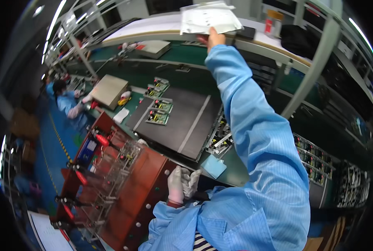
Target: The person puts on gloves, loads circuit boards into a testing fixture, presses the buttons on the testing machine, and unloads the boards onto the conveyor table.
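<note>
One white packet (211, 19) in the right hand (216, 40): pinches it by the near edge, grip closed on it, up at the raised shelf (153, 28). Holds the gloved left hand (176, 184) low, fingers curled, beside the red fixture (151, 167); cannot tell if gripping anything. Shows green circuit boards (158, 117) on a dark mat (178, 125) along the worktop (234, 180).

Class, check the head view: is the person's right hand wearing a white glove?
No, the right hand is bare, its skin showing at the edge of the white packet.
</note>
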Demonstrator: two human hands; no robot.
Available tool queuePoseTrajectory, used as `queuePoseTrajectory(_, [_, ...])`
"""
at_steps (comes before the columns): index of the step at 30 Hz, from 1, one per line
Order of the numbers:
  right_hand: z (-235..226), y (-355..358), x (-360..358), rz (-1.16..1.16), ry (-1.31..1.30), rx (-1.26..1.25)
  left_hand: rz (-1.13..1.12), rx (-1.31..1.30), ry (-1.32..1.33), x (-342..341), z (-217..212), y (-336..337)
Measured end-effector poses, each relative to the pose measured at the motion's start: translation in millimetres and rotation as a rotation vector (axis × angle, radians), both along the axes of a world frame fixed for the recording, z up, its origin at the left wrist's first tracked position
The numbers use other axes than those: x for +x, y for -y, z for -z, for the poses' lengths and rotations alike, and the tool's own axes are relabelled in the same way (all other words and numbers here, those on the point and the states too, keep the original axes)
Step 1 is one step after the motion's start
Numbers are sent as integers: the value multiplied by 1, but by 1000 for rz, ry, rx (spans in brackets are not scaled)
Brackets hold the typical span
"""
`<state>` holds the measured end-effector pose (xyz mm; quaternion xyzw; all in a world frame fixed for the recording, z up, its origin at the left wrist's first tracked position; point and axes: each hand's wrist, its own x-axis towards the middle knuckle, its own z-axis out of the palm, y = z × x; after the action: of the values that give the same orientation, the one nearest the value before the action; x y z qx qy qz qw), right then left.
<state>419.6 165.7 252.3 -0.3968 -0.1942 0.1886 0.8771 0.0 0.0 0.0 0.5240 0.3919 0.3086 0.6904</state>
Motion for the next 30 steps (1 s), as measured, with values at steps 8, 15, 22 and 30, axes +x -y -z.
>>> queuePoseTrajectory(8, [183, 61, -126, -962, 260, -499, -336, -654, 733, 1, -22, -41])
queuePoseTrajectory(15, [318, 155, -187, -1021, -524, -309, -306, -160, 208, 67, -2, -143])
queuePoseTrajectory(22, [351, 215, -165, -714, -334, -830, -546, 850, -906, 92, 65, -127])
queuePoseTrajectory(30, [334, 207, -189, -727, -174, -876, 123, 1154, -1129, 116, 37, -67])
